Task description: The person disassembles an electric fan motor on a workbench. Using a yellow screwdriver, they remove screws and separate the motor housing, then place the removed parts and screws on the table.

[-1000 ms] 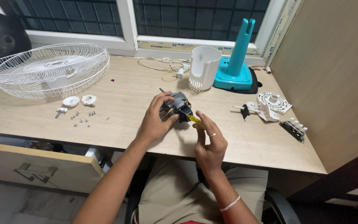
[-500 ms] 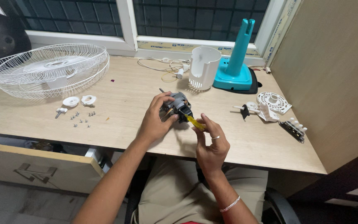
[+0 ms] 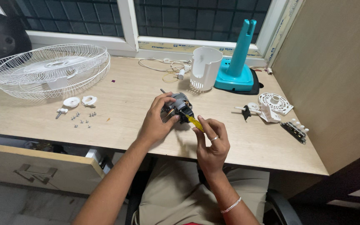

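Centrally, near the wooden desk's [image 3: 117, 100] front edge, the small grey metal fan motor [image 3: 179, 106] sits gripped in the curled left hand [image 3: 157, 121]; the right hand [image 3: 211, 141], wrist bent upward, pinches a yellow-handled screwdriver [image 3: 193, 121] against it. White wire fan guards [image 3: 46, 75] lie far left.

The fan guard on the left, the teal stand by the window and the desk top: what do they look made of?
Fan guard: thin wire, apparently metal with a white coating; you can see through the ribs. Teal stand: looks like moulded plastic, smooth with a slight sheen. Desk top: pale wood-grain surface, matte; probably laminate over board, though solid wood cannot be ruled out.
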